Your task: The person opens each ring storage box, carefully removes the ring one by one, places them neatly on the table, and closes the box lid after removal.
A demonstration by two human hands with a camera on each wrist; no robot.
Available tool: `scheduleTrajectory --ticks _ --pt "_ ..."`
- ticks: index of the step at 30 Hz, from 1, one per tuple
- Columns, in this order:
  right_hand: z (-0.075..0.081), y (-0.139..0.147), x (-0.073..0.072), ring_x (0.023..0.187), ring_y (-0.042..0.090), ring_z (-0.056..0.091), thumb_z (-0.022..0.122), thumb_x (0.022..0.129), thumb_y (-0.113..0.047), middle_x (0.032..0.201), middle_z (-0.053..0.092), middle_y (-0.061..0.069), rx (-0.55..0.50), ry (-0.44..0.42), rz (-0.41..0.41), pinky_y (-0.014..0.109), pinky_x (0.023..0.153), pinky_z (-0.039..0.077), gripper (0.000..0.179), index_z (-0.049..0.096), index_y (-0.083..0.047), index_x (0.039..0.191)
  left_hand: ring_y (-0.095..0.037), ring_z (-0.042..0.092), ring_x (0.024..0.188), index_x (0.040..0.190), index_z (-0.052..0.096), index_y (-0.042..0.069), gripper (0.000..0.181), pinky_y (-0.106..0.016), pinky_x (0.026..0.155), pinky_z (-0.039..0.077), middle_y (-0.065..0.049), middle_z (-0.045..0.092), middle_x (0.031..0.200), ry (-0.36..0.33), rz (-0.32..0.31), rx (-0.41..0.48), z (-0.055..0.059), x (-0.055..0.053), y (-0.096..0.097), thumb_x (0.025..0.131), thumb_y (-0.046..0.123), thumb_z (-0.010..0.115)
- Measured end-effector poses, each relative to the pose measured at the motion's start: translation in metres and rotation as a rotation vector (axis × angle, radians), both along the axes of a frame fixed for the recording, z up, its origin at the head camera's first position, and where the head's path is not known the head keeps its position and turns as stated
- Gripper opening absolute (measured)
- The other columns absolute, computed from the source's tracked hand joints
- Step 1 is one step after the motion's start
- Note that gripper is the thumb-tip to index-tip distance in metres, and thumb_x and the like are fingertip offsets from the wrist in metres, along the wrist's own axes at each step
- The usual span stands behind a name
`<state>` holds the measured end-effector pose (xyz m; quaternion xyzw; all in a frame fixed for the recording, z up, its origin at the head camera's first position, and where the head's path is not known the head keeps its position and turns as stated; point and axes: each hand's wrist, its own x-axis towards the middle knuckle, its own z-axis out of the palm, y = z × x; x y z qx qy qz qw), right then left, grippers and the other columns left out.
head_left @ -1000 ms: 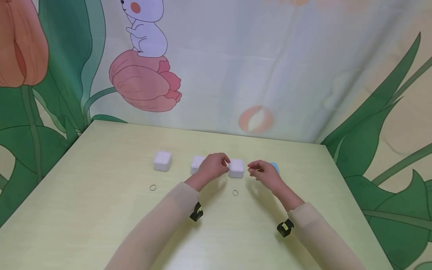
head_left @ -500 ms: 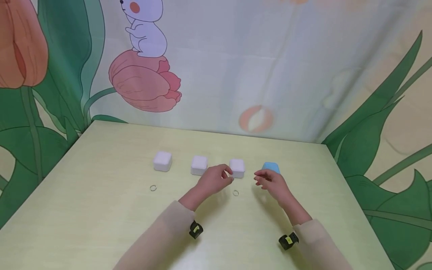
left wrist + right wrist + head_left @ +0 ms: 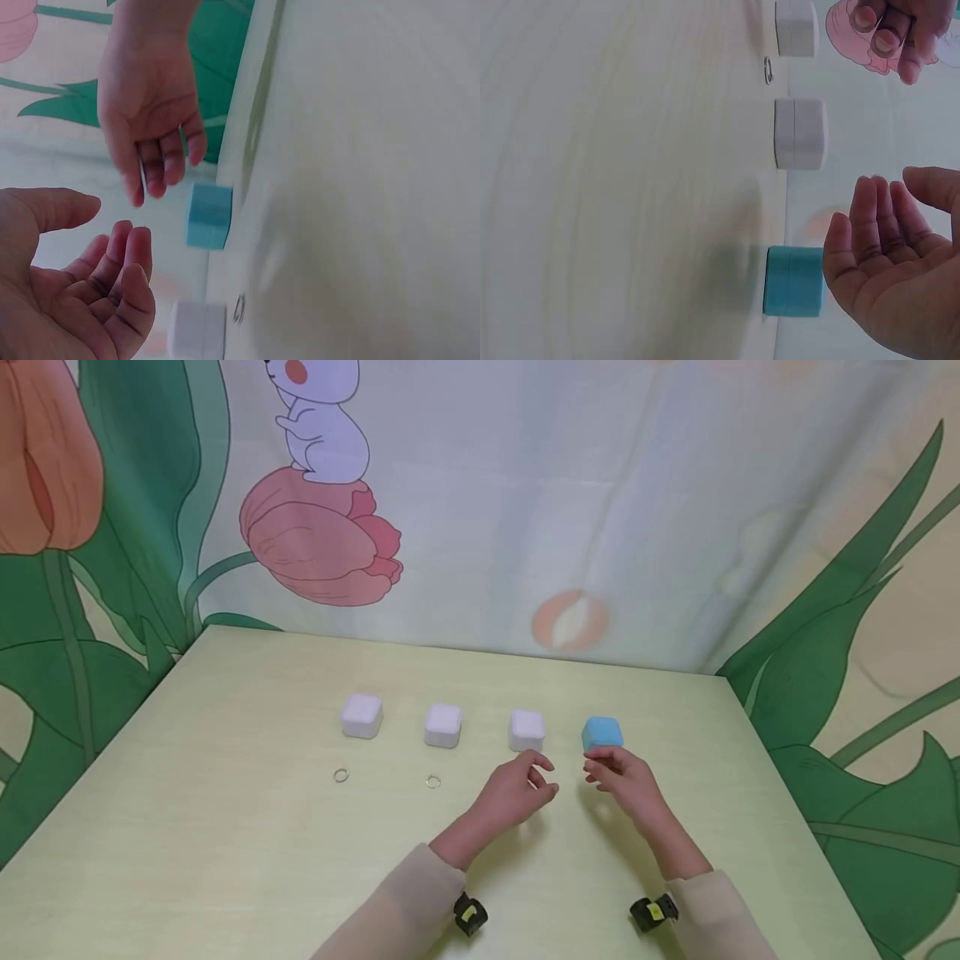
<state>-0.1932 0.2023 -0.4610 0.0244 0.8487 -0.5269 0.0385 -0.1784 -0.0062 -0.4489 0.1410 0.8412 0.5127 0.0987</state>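
In the head view, my left hand (image 3: 513, 789) hovers in front of the third small white box (image 3: 527, 729), fingers loosely bent, holding nothing. My right hand (image 3: 630, 781), also holding nothing, is just in front of the blue box (image 3: 602, 734) and overlaps its lower edge. The right wrist view shows a seam around the blue box (image 3: 793, 281) and the white box (image 3: 801, 133). A thin silver ring (image 3: 239, 308) lies before a white box (image 3: 198, 330) in the left wrist view; my left hand seems to cover it in the head view.
Two more white boxes, a left one (image 3: 362, 716) and a second one (image 3: 443, 725), continue the row. Silver rings lie before them, a left ring (image 3: 341, 775) and another ring (image 3: 433, 782). A printed curtain (image 3: 480, 527) hangs behind the pale table (image 3: 225, 827).
Both hands have drawn back toward the person and shifted right. The second white box, its ring and most of the blue box have come into sight; the third box's ring is now covered.
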Motion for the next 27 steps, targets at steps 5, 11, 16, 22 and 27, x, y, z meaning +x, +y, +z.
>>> scheduleTrajectory --ticks 5,11,16,22,27 --pt "0.003 0.007 0.002 0.083 0.001 0.063 0.060 0.102 -0.014 0.105 0.065 0.005 -0.031 -0.019 -0.054 0.017 0.077 0.054 0.034 0.054 0.007 0.128 -0.013 0.061 0.075 0.123 0.059 0.001 0.035 -0.022 0.064 0.047 -0.013 0.069 0.096 -0.034 -0.005 0.084 -0.005 0.008 0.018 0.092 0.013 0.069" --pt "0.003 0.021 0.003 0.086 0.001 0.058 0.062 0.101 -0.014 0.106 0.056 0.002 -0.046 -0.055 -0.103 0.015 0.075 0.053 0.039 0.044 0.003 0.131 -0.032 0.067 0.103 0.131 0.055 0.001 0.044 -0.042 0.089 0.056 -0.021 0.064 0.117 -0.037 0.009 0.123 -0.010 0.012 0.037 0.090 0.009 0.069" --pt "0.003 0.034 0.000 0.110 0.013 0.055 0.059 0.104 -0.019 0.131 0.052 0.014 -0.042 -0.081 -0.116 0.011 0.079 0.051 0.051 0.035 0.001 0.144 -0.034 0.064 0.112 0.140 0.049 0.000 0.056 -0.038 0.094 0.056 -0.024 0.058 0.128 -0.015 -0.006 0.126 -0.015 0.014 0.051 0.089 0.009 0.069" --pt "0.002 0.048 -0.006 0.148 0.037 0.035 0.056 0.105 -0.020 0.161 0.033 0.023 -0.046 -0.087 -0.039 0.034 0.113 0.048 0.067 0.020 0.000 0.158 -0.037 0.061 0.124 0.150 0.038 -0.001 0.068 -0.040 0.103 0.054 -0.025 0.050 0.141 0.035 -0.028 0.082 -0.026 0.009 0.063 0.090 0.010 0.067" --pt "0.000 0.057 -0.015 0.158 0.043 0.019 0.057 0.104 -0.017 0.169 0.021 0.023 -0.014 -0.082 0.031 0.061 0.127 0.025 0.076 0.011 -0.003 0.163 -0.036 0.056 0.133 0.156 0.029 -0.003 0.074 -0.046 0.109 0.051 -0.025 0.040 0.155 0.061 -0.042 0.048 -0.036 -0.001 0.069 0.092 0.011 0.065"
